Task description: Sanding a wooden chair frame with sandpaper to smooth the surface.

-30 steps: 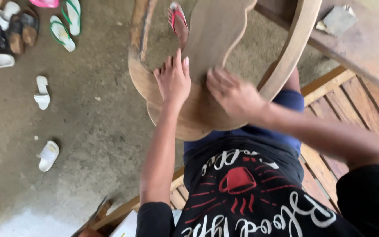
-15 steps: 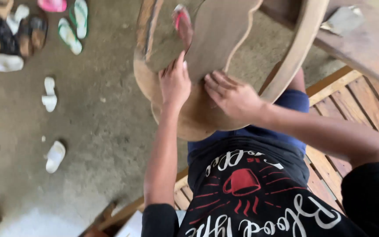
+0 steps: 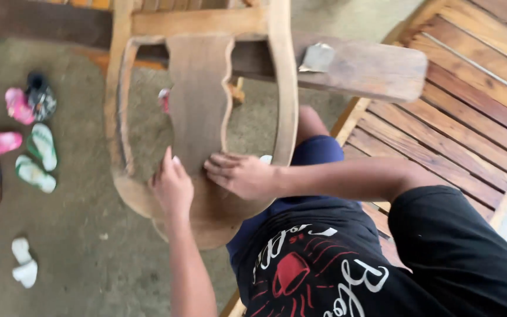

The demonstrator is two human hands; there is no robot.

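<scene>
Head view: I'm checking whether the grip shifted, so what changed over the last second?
The view swung: the curved wooden chair back now shows its top rail, and the scattered sandals sit further left. The right hand slid slightly left across the central wooden splat. The left hand stays flat on the wood; nothing was let go.

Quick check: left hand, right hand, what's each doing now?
Left hand: open, flat on the wooden chair back, gripping nothing.
Right hand: fingers pressed on the same panel; anything beneath them cannot be told.
</scene>
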